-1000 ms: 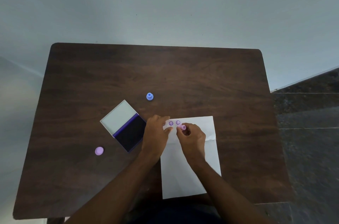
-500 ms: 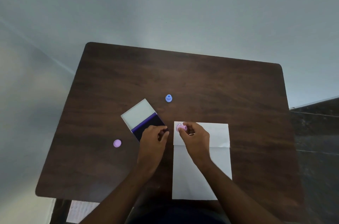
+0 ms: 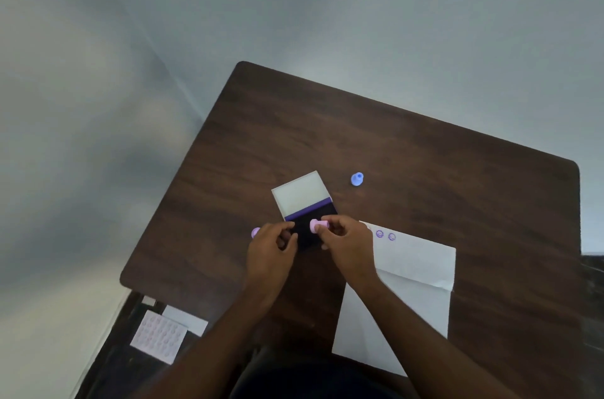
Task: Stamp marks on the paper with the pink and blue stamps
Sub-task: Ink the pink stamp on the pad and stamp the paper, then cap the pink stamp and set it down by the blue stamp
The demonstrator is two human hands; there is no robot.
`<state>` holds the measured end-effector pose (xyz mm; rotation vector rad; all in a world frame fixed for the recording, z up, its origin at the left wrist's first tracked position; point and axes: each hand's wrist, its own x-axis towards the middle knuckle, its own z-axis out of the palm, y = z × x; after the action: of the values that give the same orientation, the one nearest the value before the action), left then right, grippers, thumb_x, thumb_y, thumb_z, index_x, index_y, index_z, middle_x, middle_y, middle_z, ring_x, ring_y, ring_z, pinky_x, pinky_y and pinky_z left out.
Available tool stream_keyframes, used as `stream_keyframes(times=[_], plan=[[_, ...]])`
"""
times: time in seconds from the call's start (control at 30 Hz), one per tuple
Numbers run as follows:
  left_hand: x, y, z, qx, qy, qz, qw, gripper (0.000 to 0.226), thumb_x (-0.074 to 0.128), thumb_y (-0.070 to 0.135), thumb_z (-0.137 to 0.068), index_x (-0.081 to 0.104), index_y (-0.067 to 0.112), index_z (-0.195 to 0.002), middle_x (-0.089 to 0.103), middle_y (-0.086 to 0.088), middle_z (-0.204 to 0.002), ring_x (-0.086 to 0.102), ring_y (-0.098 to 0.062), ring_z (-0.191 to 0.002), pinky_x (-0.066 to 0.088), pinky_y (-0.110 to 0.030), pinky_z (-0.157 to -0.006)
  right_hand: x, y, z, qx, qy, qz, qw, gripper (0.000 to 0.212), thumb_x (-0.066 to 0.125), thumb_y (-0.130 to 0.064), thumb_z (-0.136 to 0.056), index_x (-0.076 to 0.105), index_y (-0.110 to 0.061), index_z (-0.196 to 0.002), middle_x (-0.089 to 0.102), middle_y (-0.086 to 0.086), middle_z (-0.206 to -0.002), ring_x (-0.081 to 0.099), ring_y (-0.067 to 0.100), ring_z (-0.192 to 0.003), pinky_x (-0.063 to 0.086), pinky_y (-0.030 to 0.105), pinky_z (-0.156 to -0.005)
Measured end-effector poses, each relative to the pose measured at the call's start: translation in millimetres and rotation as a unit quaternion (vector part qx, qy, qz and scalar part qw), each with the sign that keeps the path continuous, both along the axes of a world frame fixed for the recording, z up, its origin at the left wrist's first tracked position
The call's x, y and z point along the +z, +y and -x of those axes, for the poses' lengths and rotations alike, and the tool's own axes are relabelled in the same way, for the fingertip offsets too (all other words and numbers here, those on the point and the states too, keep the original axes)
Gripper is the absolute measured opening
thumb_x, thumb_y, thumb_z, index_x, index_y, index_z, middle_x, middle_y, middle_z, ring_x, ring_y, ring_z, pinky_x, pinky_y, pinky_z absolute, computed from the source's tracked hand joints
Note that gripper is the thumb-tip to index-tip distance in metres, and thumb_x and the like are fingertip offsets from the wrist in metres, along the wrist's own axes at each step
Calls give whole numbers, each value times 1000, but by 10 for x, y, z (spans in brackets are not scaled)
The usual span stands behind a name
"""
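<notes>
I can read no brand or lettering anywhere; the only print I see is two small round purple marks (image 3: 385,235) side by side near the top edge of the paper (image 3: 415,271).

My right hand (image 3: 348,243) pinches the pink stamp (image 3: 317,226) between thumb and fingertips, its wide end pointing left over the dark pad of the open ink pad (image 3: 305,209). Whether the stamp touches the ink I cannot tell. My left hand (image 3: 269,253) sits just beside it, fingers curled against the near left edge of the ink pad; whether they grip the case I cannot tell. The paper lies to the right of both hands, partly under my right forearm.

Counting: one pink stamp in hand, one blue stamp (image 3: 357,179) standing alone on the worktop (image 3: 457,176) beyond the ink pad, one ink pad with its pale lid folded back, one sheet of paper, and one small purple cap (image 3: 255,232) peeking out beside my left knuckles. On the floor to the lower left lie two pale sheets (image 3: 163,333).
</notes>
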<state>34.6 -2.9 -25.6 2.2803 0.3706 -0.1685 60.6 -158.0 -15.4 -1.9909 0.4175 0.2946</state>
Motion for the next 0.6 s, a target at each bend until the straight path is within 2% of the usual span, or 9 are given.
stream_keyframes(times=[0.1, 0.2, 0.3, 0.47, 0.6], plan=[[-56, 224, 70, 32, -6, -2, 999, 22, 67, 23, -87, 68, 23, -109, 61, 13, -91, 58, 0, -79, 44, -9, -74, 64, 144, -5, 32, -5, -13, 999, 19, 70, -52, -77, 64, -35, -85, 69, -15, -78, 67, 6, -67, 49, 8, -53], [-130, 381, 117, 74, -11, 1, 997, 21, 64, 25, -90, 68, 22, -110, 64, 10, -102, 60, -4, -89, 52, -21, -84, 96, 253, -20, 47, -10, -20, 999, 12, 71, -47, -78, 63, -37, -78, 66, -21, -74, 67, 7, -65, 48, 7, -54], [-173, 454, 114, 116, 0, 16, 993, 24, 64, 29, -90, 67, 19, -112, 63, 3, -111, 59, -11, -98, 51, -29, -92, 84, 316, -19, 56, -12, -16, 998, 15, 70, -46, -79, 65, -33, -83, 67, -17, -76, 67, 8, -65, 51, 11, -59], [-216, 539, 107, 89, 2, -46, 995, 38, 68, 24, -87, 64, 17, -123, 57, -1, -122, 55, -17, -109, 48, -32, -98, 72, 388, 14, 67, -14, -9, 998, 14, 70, -45, -79, 64, -32, -82, 65, -20, -72, 66, 6, -63, 49, 9, -60], [-219, 560, 81, 70, 5, -43, 997, 35, 67, 30, -88, 67, 16, -121, 62, -3, -118, 57, -17, -106, 48, -30, -94, 81, 403, 21, 68, -16, -4, 998, 13, 70, -44, -80, 65, -32, -83, 64, -20, -73, 66, 6, -65, 49, 8, -61]])
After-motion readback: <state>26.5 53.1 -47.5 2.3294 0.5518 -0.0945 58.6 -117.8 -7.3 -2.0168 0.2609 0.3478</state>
